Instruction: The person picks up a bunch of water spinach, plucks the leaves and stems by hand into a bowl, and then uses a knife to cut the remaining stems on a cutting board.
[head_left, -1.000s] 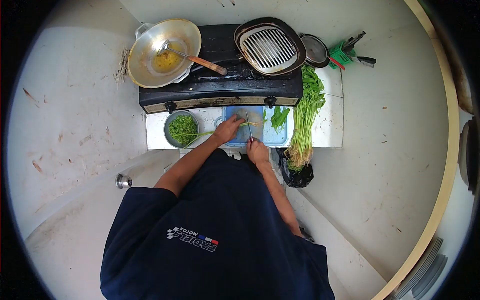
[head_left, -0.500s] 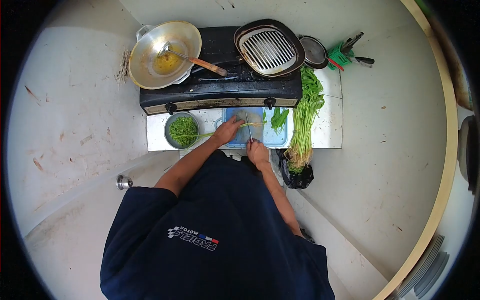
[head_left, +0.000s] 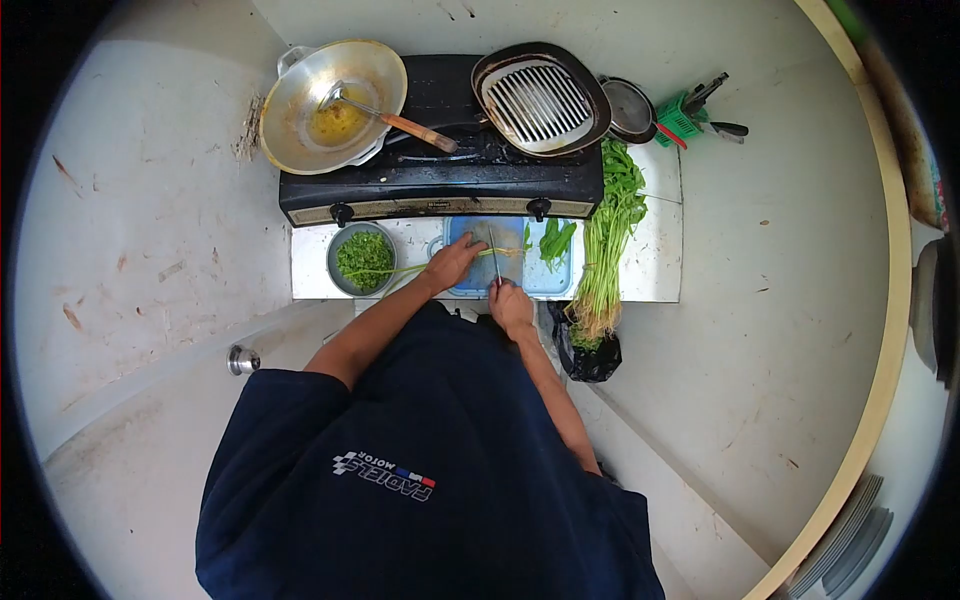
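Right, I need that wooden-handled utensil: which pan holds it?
The round wok at left, wooden handle jutting over its rim; the ridged pan holds none.

Left hand holds stems — right hand, knife.

Wok and grill pan sit on stove, left and right respectively; ladle lies in wok. Before stove, on desk: bowl, then tray rightward. Stalk bundle lies right of tray.
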